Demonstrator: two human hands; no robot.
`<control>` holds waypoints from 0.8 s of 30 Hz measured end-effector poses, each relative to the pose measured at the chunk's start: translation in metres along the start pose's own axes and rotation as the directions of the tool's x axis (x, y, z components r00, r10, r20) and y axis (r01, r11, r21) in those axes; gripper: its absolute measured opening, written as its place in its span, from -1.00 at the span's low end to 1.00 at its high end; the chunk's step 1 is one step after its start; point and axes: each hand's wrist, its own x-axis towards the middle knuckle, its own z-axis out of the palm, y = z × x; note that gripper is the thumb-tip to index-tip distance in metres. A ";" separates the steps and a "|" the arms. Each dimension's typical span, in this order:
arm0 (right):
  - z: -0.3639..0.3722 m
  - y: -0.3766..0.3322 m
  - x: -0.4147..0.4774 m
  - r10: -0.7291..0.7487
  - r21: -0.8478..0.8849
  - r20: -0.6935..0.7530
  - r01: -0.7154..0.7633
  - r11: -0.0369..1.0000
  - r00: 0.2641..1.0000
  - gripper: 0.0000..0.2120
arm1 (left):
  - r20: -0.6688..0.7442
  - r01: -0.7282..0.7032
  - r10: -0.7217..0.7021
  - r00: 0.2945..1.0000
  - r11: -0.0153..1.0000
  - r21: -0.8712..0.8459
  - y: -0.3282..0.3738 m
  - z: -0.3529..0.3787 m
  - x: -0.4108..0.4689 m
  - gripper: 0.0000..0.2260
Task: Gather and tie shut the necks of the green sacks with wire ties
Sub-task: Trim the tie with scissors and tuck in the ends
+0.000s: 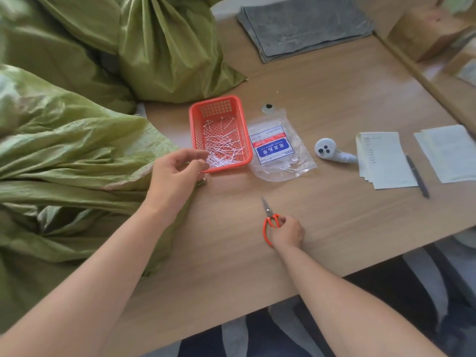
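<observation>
From over the person's shoulder, the green sacks took up the whole left side of the worktop. The nearest sack (77,150) lay slumped on its side with its loose, untied end towards the middle, and another sack (167,47) stood bunched at the far-left corner.

Just beside that loose end sat the orange basket (192,130) of white ties (221,145), placed, I'd guess, so one could be picked without leaving the sack. The left hand (177,171) hovered at the basket's near-left corner, fingers curled towards the ties. I could not tell whether it had pinched one.

The right hand (287,231) was nearer the front edge, closed around the orange-handled scissors (270,222) with their blades pointing away, likely ready to snip a tie's tail.

The opened tie packet (278,150) lay to the right of the basket. Papers (383,161) and a pen (417,176) were kept clear towards the right edge.
</observation>
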 end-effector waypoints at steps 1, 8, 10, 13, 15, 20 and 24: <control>-0.004 -0.005 -0.004 0.003 0.016 0.012 -0.003 1.000 1.000 -0.78 | -0.004 0.002 -0.002 1.000 1.000 -0.003 0.002 -0.002 -0.003 -0.81; -0.025 -0.068 -0.043 -0.118 0.204 0.064 0.103 0.974 0.991 -0.68 | -0.088 -0.050 0.047 0.995 0.998 -0.026 0.023 -0.027 -0.027 -0.83; -0.027 -0.089 -0.058 -0.181 0.262 0.074 0.156 0.952 0.981 -0.65 | -0.116 -0.068 0.064 0.991 0.997 -0.027 0.026 -0.040 -0.037 -0.85; -0.025 -0.118 -0.081 -0.285 0.306 0.078 0.249 0.919 0.955 -0.69 | -0.160 -0.095 0.091 0.983 0.995 -0.021 0.030 -0.063 -0.052 -0.84; -0.024 -0.134 -0.098 -0.359 0.326 0.090 0.313 0.892 0.929 -0.76 | -0.195 -0.097 0.089 0.977 0.995 -0.032 0.034 -0.080 -0.064 -0.82; -0.018 -0.166 -0.146 -0.463 0.357 0.114 0.398 0.845 0.879 -0.80 | -0.281 -0.130 0.121 0.952 0.991 -0.014 0.041 -0.130 -0.093 -0.84; -0.005 -0.191 -0.188 -0.540 0.400 0.108 0.461 0.792 0.835 -0.80 | -0.356 -0.154 0.140 0.924 0.988 -0.011 0.042 -0.177 -0.108 -0.86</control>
